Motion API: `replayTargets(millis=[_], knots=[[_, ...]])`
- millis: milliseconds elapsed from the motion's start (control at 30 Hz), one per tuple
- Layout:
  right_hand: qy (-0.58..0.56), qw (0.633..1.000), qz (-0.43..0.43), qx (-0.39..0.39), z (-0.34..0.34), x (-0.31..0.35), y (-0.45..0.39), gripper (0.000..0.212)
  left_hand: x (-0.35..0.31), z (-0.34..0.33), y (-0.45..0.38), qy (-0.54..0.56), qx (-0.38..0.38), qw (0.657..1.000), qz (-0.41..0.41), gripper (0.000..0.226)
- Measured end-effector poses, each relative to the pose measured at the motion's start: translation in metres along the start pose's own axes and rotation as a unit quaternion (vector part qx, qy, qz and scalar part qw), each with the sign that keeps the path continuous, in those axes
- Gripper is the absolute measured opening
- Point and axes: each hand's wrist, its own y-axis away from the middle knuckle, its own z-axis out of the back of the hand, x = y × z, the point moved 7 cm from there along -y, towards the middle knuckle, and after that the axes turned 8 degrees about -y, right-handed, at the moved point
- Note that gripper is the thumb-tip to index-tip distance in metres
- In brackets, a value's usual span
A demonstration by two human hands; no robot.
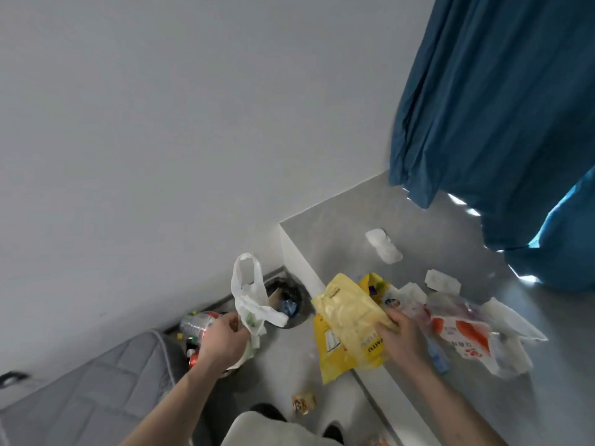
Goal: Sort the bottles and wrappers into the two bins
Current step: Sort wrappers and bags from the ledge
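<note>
Gripping a thin white plastic carrier bag (249,300) in curled fingers, the left hand (225,338) holds it up beside the dark round bin (286,304), above a second bin of clear bottles (201,329). Right of the dark bin, on the grey ledge (418,226), the right hand (401,333) pinches a crumpled yellow plastic wrapper (351,320), with a red-and-white wrapper (463,336) and white tissues (384,246) beyond.

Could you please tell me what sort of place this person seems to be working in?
Probably a bedroom or small living room at home: a grey quilted mattress lies by the plain wall, a blue curtain hangs over a raised grey ledge, and two bins sit on the floor.
</note>
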Motion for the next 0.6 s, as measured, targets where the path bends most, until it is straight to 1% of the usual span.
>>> replayTargets(millis=[67,133,200,333,367,433,467,600], knots=[[0.011,1.0,0.001,-0.006,-0.001,0.007,-0.015,0.019,0.002,0.0,-0.012,0.003,0.001,1.0,0.012,0.006],[0.026,1.0,-0.002,-0.004,-0.004,0.013,-0.029,0.015,0.001,0.0,-0.027,0.011,0.0,1.0,0.018,0.007],[0.022,1.0,-0.003,-0.004,-0.01,0.021,-0.043,0.014,-0.003,0.001,-0.047,0.01,0.008,1.0,0.025,0.013],[0.019,0.999,-0.036,0.001,-0.032,0.023,-0.073,0.024,-0.014,0.003,-0.094,0.001,0.042,0.999,0.029,0.024],[0.018,0.999,-0.051,-0.002,-0.039,0.021,-0.081,0.02,-0.017,0.003,-0.109,-0.002,0.053,0.998,0.022,0.026],[0.021,0.997,-0.076,-0.017,-0.055,0.02,-0.096,0.005,-0.02,0.001,-0.14,-0.016,0.083,0.996,0.012,0.022],[0.024,0.996,-0.087,-0.026,-0.063,0.02,-0.104,0.003,-0.02,0.0,-0.158,-0.024,0.098,0.995,0.008,0.02],[0.02,0.99,-0.135,-0.032,-0.106,0.027,-0.132,0.016,-0.013,-0.004,-0.239,-0.085,0.144,0.986,-0.008,0.018]])
